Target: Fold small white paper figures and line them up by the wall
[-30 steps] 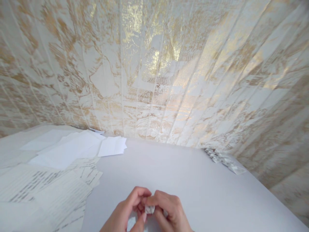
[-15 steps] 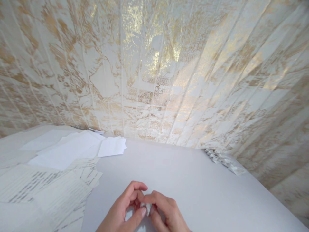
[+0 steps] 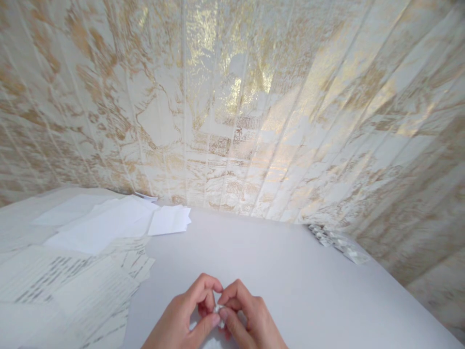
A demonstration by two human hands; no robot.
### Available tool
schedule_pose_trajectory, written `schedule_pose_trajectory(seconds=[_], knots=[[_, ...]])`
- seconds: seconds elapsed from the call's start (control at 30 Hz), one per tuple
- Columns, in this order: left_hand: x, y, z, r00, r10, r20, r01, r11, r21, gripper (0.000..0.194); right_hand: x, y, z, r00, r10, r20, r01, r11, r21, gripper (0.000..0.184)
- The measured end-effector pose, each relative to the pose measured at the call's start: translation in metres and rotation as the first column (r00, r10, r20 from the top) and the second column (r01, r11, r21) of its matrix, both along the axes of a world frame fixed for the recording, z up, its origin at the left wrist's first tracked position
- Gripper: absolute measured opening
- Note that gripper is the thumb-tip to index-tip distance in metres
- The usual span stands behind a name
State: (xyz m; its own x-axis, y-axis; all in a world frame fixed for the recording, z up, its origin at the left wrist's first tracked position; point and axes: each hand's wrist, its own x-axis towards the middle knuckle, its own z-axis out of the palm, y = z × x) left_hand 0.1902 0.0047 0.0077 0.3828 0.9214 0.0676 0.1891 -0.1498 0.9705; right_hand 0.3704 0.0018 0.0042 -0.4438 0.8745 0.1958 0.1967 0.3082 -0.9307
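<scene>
My left hand [image 3: 185, 317] and my right hand [image 3: 247, 320] meet at the bottom centre of the head view, just above a white table [image 3: 290, 281]. The fingertips of both pinch a small white piece [image 3: 219, 309], folded paper or foil by its look, which the fingers mostly hide. Both hands are closed around it, knuckles up.
Printed sheets [image 3: 54, 286] and blank white papers [image 3: 109, 220] are spread over the left of the table. A small stack of white squares [image 3: 169, 219] lies by the wall. Several shiny small packets [image 3: 336, 240] lie at the right along the gold-and-white patterned wall [image 3: 232, 106].
The hands have drawn closer together and the fingers have curled tighter over the small white piece, so that less of it shows than a second ago.
</scene>
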Motion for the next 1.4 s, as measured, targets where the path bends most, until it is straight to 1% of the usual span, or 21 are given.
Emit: schedule_pose_trajectory(seconds=[0.1, 0.2, 0.3, 0.43, 0.5, 0.57, 0.7, 0.83, 0.93, 1.03, 1.13, 1.2, 1.3, 1.4], knots=[[0.0, 0.003, -0.005, 0.999, -0.036, 0.02, 0.036, 0.999, -0.003, 0.016, 0.0, 0.001, -0.001, 1.0, 0.0, -0.017, -0.001, 1.0, -0.029, 0.03], [0.0, 0.007, -0.011, 0.99, -0.052, 0.128, 0.06, 0.996, -0.059, 0.019, 0.001, 0.002, -0.007, 0.996, -0.017, -0.088, 0.013, 0.998, -0.056, 0.036], [-0.001, 0.009, -0.011, 0.981, -0.044, 0.189, 0.057, 0.996, -0.062, 0.014, 0.002, 0.002, -0.008, 0.99, -0.028, -0.138, 0.024, 0.999, -0.03, 0.036], [-0.002, 0.01, -0.005, 0.987, -0.047, 0.154, 0.055, 0.997, -0.049, 0.024, 0.004, 0.0, -0.001, 0.995, -0.012, -0.095, 0.017, 0.998, 0.058, 0.029], [-0.003, 0.008, -0.001, 0.986, -0.047, 0.161, 0.059, 0.996, -0.069, 0.023, 0.003, 0.0, 0.001, 0.997, -0.024, -0.079, 0.03, 0.996, 0.078, 0.021], [-0.002, 0.006, 0.003, 0.985, -0.03, 0.17, 0.042, 0.997, -0.071, 0.017, 0.002, 0.0, 0.001, 0.995, -0.055, -0.086, 0.06, 0.996, 0.062, 0.018], [-0.002, 0.002, 0.007, 0.996, 0.017, 0.092, -0.017, 1.0, -0.003, 0.009, 0.001, 0.0, -0.002, 0.986, -0.139, -0.095, 0.139, 0.99, -0.013, 0.027], [-0.002, 0.004, 0.005, 0.999, 0.036, -0.007, -0.036, 0.998, 0.043, 0.008, 0.003, 0.001, -0.002, 0.986, -0.143, -0.081, 0.139, 0.989, -0.051, 0.038], [-0.003, 0.006, 0.002, 1.0, 0.029, 0.001, -0.029, 0.995, 0.091, 0.014, 0.003, 0.0, 0.001, 0.986, -0.129, -0.102, 0.126, 0.991, -0.033, 0.041], [-0.003, 0.007, 0.003, 0.999, -0.005, 0.036, 0.001, 0.995, 0.103, 0.022, 0.002, 0.0, 0.004, 0.986, -0.105, -0.133, 0.099, 0.994, -0.052, 0.04], [-0.003, 0.006, 0.004, 0.999, -0.019, 0.05, 0.015, 0.997, 0.076, 0.024, 0.0, 0.0, 0.004, 0.978, -0.078, -0.195, 0.06, 0.994, -0.093, 0.039], [-0.003, 0.005, 0.005, 0.998, -0.026, 0.051, 0.024, 0.999, 0.045, 0.024, 0.0, 0.001, 0.001, 0.969, -0.068, -0.238, 0.041, 0.993, -0.115, 0.038], [-0.001, 0.004, 0.005, 0.997, -0.005, 0.076, 0.007, 1.0, -0.019, 0.02, 0.0, 0.002, -0.007, 0.964, -0.098, -0.247, 0.07, 0.99, -0.121, 0.039], [0.001, 0.004, 0.004, 0.988, 0.018, 0.156, -0.006, 0.997, -0.075, 0.02, 0.001, 0.001, -0.013, 0.969, -0.128, -0.213, 0.106, 0.988, -0.112, 0.042]])
